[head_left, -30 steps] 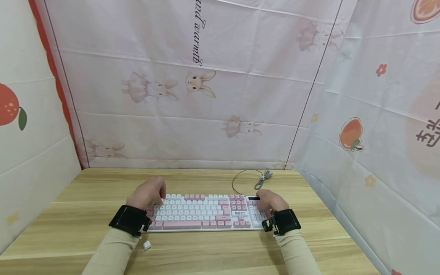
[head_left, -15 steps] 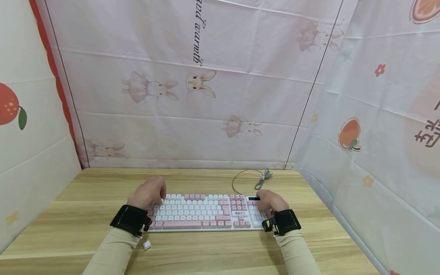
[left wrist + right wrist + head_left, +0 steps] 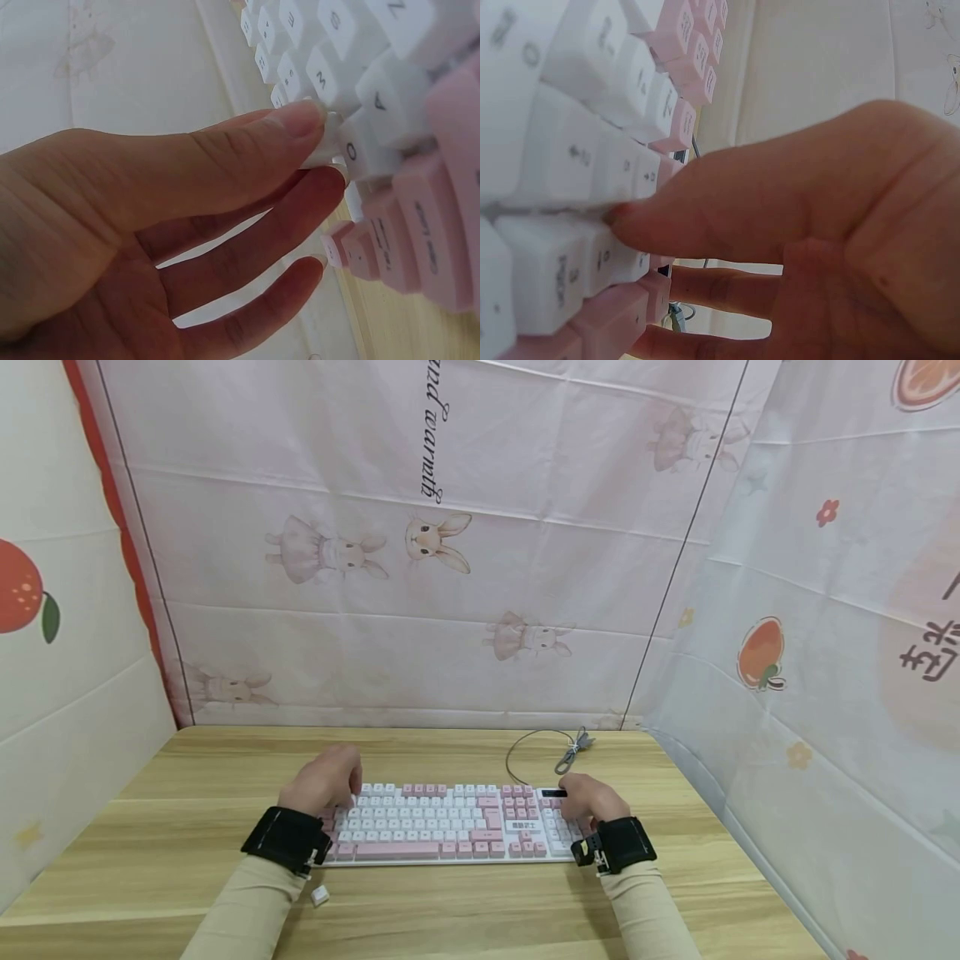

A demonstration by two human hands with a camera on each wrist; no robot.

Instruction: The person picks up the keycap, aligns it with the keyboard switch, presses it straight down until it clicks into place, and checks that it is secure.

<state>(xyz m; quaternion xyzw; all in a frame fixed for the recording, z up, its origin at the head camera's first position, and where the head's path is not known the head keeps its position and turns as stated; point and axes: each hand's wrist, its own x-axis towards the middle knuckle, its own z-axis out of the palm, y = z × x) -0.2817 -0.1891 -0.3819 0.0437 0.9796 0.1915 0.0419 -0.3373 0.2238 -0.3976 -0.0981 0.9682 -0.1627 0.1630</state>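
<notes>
A pink and white keyboard [image 3: 420,824] lies on the wooden table. At its upper left corner, my left hand [image 3: 321,781] pinches a small white keycap [image 3: 324,142] between thumb and finger, close by the number row in the left wrist view; the fingers largely cover it. My right hand [image 3: 595,800] holds the keyboard's right end. Its thumb [image 3: 649,229] lies on the number pad keys, while the other fingers reach past the pink keys at the far edge, their tips partly hidden. In front of the keyboard sits a loose white keycap [image 3: 320,895], near the left wrist.
Behind the keyboard's right part, its grey cable [image 3: 574,752] is bundled on the table [image 3: 465,910]. Printed cloth [image 3: 480,577] hangs close behind the table, with more cloth [image 3: 840,635] along the right and left sides.
</notes>
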